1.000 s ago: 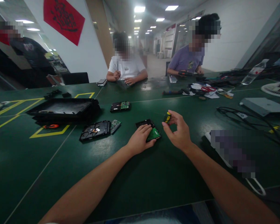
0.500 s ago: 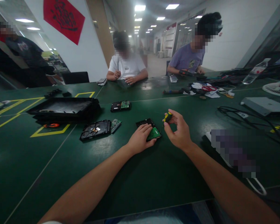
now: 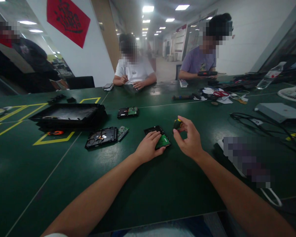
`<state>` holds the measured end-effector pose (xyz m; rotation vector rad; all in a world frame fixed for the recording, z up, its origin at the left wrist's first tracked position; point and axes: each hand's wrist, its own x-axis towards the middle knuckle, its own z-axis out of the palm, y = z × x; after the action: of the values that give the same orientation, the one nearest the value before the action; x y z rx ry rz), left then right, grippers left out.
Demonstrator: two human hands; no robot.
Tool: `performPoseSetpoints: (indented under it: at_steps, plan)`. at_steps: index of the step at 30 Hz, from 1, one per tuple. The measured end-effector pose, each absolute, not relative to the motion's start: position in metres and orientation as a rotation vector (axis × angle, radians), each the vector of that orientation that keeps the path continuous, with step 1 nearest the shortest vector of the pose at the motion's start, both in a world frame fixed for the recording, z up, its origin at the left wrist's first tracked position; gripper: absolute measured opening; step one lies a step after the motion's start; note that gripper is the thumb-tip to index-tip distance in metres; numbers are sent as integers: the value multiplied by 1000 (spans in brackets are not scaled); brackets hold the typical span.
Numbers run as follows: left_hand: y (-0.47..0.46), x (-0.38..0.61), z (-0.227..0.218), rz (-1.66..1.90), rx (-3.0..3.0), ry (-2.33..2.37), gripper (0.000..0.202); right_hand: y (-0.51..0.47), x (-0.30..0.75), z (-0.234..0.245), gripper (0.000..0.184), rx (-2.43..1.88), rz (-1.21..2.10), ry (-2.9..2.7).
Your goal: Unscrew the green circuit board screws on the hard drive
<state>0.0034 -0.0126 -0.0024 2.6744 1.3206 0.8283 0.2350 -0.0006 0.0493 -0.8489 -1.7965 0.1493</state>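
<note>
My left hand (image 3: pixel 149 146) is over a hard drive (image 3: pixel 164 141) lying on the green table, its fingers across the top and its thumb at the near edge. The drive's green circuit board shows to the right of my fingers, and part of its black body shows above them. Just right of the drive, my right hand (image 3: pixel 189 136) pinches the short black-and-yellow handle of a screwdriver (image 3: pixel 177 124) between thumb and fingers, above the table. I cannot make out its tip. An opened black drive case (image 3: pixel 101 137) and a loose circuit board (image 3: pixel 123 133) lie to the left.
Another hard drive (image 3: pixel 128 112) lies farther back. Black trays (image 3: pixel 69 115) are stacked at left, with an orange-handled tool (image 3: pixel 55 132) beside them. Black cables (image 3: pixel 256 121), a grey metal box (image 3: pixel 281 112) and a bottle (image 3: pixel 271 76) stand at right. Two people sit opposite.
The screwdriver handle has turned slightly between my right fingers. My left hand and the hard drive stay put. The person in purple has shifted the dark object they hold.
</note>
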Motion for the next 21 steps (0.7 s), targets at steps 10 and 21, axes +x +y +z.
performPoseSetpoints:
  at_steps: [10, 21]
  plan:
    - [-13, 3, -1, 822, 2682, 1320, 61, 1, 235, 46, 63, -849, 221, -1793]
    - [-13, 3, -3, 832, 2687, 1312, 61, 0, 233, 46, 62, -852, 214, -1775]
